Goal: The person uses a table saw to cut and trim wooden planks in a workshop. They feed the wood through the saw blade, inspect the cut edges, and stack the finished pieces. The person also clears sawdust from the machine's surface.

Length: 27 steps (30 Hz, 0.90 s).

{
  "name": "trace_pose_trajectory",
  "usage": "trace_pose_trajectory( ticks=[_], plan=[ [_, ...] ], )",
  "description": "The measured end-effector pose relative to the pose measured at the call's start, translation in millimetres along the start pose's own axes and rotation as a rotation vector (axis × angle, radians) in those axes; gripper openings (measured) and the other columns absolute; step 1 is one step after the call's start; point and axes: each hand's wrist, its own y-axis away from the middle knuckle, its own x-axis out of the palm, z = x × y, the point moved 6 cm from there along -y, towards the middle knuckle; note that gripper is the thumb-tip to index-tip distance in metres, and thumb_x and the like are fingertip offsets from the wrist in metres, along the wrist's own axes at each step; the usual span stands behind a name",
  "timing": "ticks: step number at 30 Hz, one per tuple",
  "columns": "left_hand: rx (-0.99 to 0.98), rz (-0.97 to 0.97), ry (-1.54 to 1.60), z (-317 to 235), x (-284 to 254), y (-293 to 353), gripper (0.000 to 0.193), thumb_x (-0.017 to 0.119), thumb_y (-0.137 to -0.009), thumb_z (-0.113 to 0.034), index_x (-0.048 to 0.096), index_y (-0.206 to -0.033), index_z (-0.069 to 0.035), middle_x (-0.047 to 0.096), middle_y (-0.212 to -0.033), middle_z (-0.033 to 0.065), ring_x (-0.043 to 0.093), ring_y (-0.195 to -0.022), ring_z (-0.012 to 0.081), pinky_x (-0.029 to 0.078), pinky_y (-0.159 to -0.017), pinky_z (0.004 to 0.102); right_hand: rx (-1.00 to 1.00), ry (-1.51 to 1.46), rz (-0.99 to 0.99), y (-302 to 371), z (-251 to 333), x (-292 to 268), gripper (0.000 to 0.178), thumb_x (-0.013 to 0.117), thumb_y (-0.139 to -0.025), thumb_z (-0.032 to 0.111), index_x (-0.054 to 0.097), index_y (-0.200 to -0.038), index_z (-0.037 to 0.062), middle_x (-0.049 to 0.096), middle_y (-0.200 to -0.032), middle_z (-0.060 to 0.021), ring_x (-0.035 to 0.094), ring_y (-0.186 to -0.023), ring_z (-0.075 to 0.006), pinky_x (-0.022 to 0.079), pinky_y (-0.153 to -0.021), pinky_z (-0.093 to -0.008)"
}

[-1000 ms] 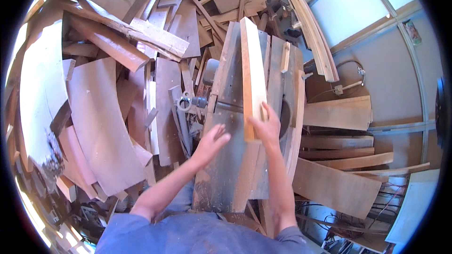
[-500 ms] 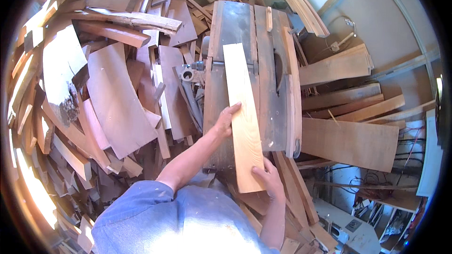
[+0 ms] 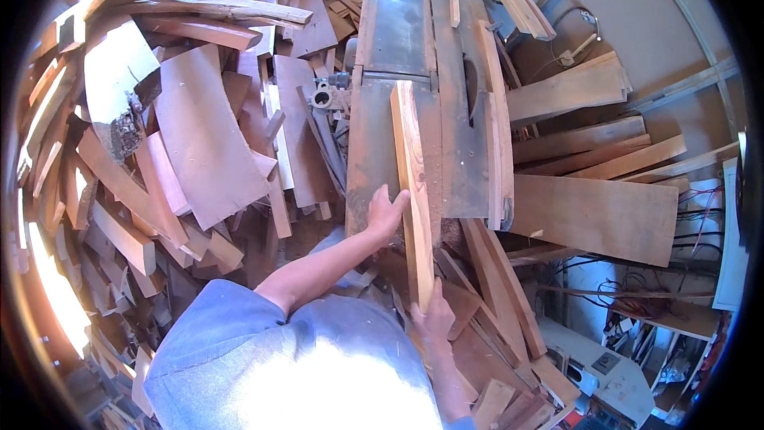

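Observation:
A long, pale wooden board [image 3: 412,167] stands tilted up on its narrow edge over the dark metal bed of a woodworking machine [image 3: 395,32]. My right hand [image 3: 435,312] is closed round the board's near end, just off the front of the bed. Against the board's left side, about mid-length, rests my left hand [image 3: 387,213]. Its fingers are apart, and one touches the wood without wrapping round it. The far end of the board lies close to the cross slot in the bed.
Heaped offcuts and wide planks [image 3: 211,135] crowd the left side. A round blade [image 3: 471,87] shows in a slot right of the board. More planks [image 3: 593,219] jut out on the right, above tangled cables [image 3: 637,296]. A grey machine housing [image 3: 597,362] stands lower right.
The board has turned from lying flat, broad face up, to standing on edge, and its far end has drawn back toward me. My left hand has loosened; my right hand has moved lower.

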Motion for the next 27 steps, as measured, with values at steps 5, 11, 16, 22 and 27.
trace_pose_trajectory(
  ticks=[5, 11, 16, 22, 27],
  plan=[
    [0.318, -0.198, -0.341, -53.1, -2.4, -8.4, 0.064, 0.069, -0.089, -0.045, 0.048, -0.126, 0.002, 0.053, -0.126, 0.0214, 0.052, -0.118, 0.0418, 0.043, -0.099, 0.0525, -0.28, 0.213, -0.147, -9.0, 28.2, 42.9, 0.082, 0.071, -0.074, 0.016, 0.048, -0.153, 0.0081, 0.065, -0.087, -0.0155, 0.064, -0.07, -0.0341, 0.055, -0.059, -0.0466],
    [0.331, -0.196, -0.342, -54.9, 4.3, -36.0, 0.062, 0.069, -0.088, -0.04, 0.048, -0.128, 0.003, 0.053, -0.13, 0.0214, 0.052, -0.12, 0.0404, 0.042, -0.102, 0.0523, -0.292, 0.235, -0.141, -25.1, 39.1, 51.9, 0.081, 0.069, -0.075, 0.015, 0.048, -0.153, 0.0072, 0.059, -0.081, -0.0138, 0.061, -0.066, -0.0333, 0.054, -0.057, -0.0453],
    [0.322, -0.194, -0.37, -68.3, 3.8, -59.6, 0.062, 0.069, -0.088, -0.037, 0.047, -0.129, 0.003, 0.052, -0.134, 0.0216, 0.051, -0.122, 0.0406, 0.042, -0.104, 0.0504, -0.305, 0.219, -0.105, -50.7, 48.1, 51.4, 0.08, 0.068, -0.076, 0.015, 0.047, -0.152, 0.0049, 0.057, -0.079, -0.0147, 0.06, -0.066, -0.0347, 0.053, -0.057, -0.0473],
    [0.39, -0.224, -0.35, -82.5, -1.5, -80.9, 0.063, 0.07, -0.087, -0.035, 0.046, -0.128, 0.006, 0.053, -0.127, 0.0251, 0.052, -0.117, 0.0437, 0.044, -0.1, 0.0525, -0.299, 0.192, -0.077, -77.8, 57.5, 51.2, 0.077, 0.067, -0.078, 0.013, 0.047, -0.152, 0.0035, 0.057, -0.078, -0.0166, 0.06, -0.068, -0.0367, 0.052, -0.058, -0.0496],
    [0.362, -0.232, -0.34, -89.9, -0.3, -108.2, 0.06, 0.069, -0.087, -0.035, 0.046, -0.126, 0.004, 0.053, -0.127, 0.0243, 0.052, -0.118, 0.043, 0.044, -0.101, 0.0527, -0.273, 0.166, -0.05, -105.8, 67.7, 48.0, 0.076, 0.068, -0.079, 0.012, 0.047, -0.152, 0.0029, 0.058, -0.078, -0.0183, 0.06, -0.068, -0.0375, 0.052, -0.059, -0.0492]
  ],
)
